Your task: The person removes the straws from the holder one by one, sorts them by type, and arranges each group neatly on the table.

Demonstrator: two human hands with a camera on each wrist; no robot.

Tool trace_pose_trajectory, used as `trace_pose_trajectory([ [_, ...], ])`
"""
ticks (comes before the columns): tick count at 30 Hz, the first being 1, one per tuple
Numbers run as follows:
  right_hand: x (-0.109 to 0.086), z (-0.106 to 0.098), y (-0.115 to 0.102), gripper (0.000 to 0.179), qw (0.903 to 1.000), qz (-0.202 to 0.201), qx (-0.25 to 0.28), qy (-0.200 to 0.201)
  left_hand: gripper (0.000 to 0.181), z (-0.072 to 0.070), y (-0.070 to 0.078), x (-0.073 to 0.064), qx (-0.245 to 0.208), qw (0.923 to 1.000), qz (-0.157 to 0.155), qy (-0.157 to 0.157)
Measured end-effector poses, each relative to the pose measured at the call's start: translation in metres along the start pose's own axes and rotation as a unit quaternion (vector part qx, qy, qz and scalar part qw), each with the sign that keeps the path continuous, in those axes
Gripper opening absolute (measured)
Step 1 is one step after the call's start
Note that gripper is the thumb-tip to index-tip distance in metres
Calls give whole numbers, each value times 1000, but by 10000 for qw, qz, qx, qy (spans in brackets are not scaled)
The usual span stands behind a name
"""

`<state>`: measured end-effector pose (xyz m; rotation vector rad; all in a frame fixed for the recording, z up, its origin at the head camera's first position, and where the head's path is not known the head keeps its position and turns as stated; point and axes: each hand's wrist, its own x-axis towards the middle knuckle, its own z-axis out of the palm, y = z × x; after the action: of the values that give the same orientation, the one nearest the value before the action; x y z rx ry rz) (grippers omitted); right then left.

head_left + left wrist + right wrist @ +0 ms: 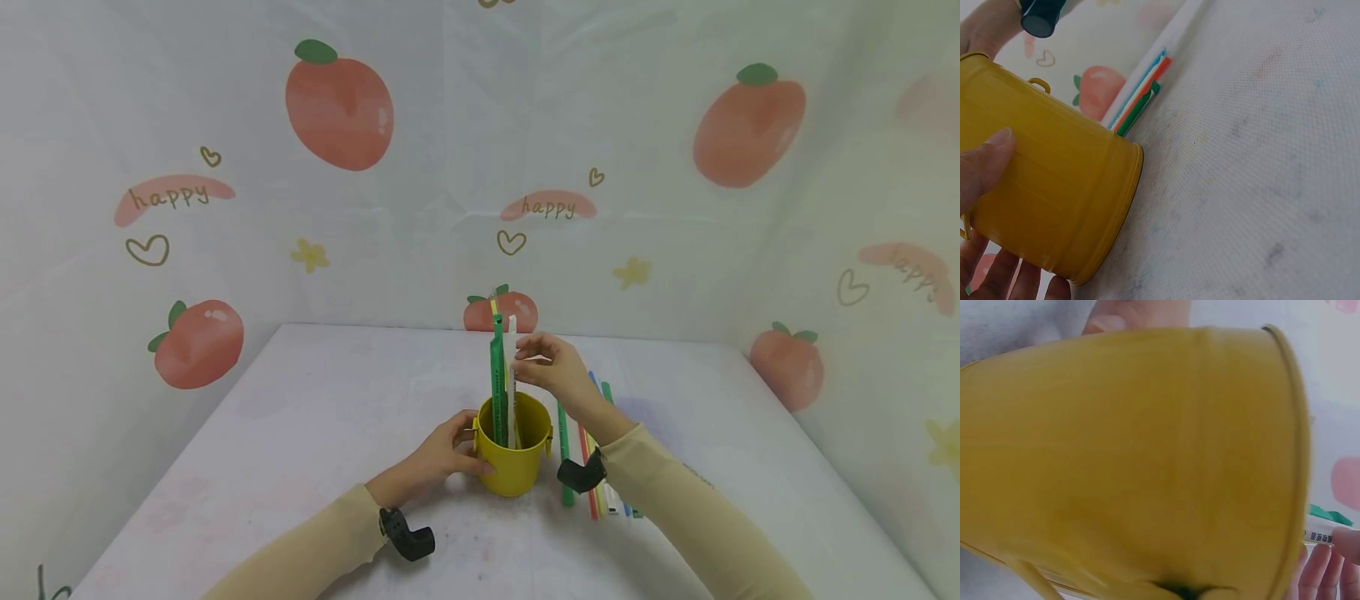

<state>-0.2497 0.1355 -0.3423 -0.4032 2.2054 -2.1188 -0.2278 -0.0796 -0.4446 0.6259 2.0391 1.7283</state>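
Observation:
A small yellow bucket (512, 475) stands upright on the table. My left hand (450, 450) grips its left side, with the thumb across the front and the fingers (1001, 273) curling round behind. Inside lean a green wrapped straw (497, 379), a white wrapped straw (512, 417) and a thin yellow one (494, 306); the bucket's wall hides their lower ends. Above the rim, my right hand (550, 363) pinches the upper part of the white straw. In the right wrist view, its thumb presses near a printed code, and the bucket fills most of the picture.
Right of the bucket, partly under my right forearm, lie several long thin straws: a green one (566, 475), a red one (592, 500), and yellow, white and blue ones. Behind the white table (360, 375) hangs a fruit-patterned cloth (420, 208).

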Motion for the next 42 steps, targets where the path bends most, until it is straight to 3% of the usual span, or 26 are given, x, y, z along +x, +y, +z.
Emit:
trace_pose_trajectory([
  [14,2,-11,-26,30,9987,93,414,286,68,1,4,-2,-6,10000,3,19],
  [26,5,-32,-50,25,9946,-239,802,607,69,2,7,-3,14,9999,-81,93],
  [35,6,-52,-72,26,9903,-517,955,871,68,0,0,0,-31,9999,-93,32],
  [42,7,-66,-80,28,9890,-446,1027,965,69,0,1,-1,-32,10000,-26,-14],
])
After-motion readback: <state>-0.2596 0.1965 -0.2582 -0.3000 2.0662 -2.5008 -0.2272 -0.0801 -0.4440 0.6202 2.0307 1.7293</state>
